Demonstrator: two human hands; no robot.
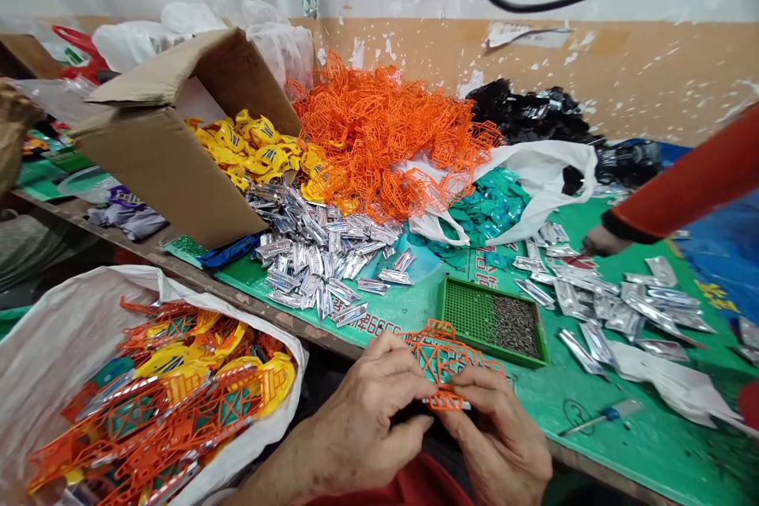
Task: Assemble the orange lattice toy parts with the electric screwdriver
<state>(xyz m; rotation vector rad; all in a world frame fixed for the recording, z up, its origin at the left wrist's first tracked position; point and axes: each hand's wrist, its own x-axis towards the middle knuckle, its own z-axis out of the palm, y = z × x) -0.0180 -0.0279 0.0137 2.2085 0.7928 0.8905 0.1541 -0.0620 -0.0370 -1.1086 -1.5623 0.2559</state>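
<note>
My left hand [368,419] and my right hand [492,427] together pinch an orange plastic lattice piece [442,360] above the table edge. It has a teal backing, and a silver strip runs along its lower end. Just beyond my hands lies a green tray [492,324] holding small dark parts. Piled farther back are silver foil pieces [320,245], yellow pieces [249,146] and orange lattice frames [379,134]. To my left, a white sack [71,348] holds assembled orange, yellow and silver pieces.
A co-worker's hand [602,241] in a red sleeve reaches over loose silver pieces [610,308] on the green table mat [628,427]. A small screwdriver [605,415] lies near the front edge. A cardboard box [171,142] and black pieces [534,115] stand at the back.
</note>
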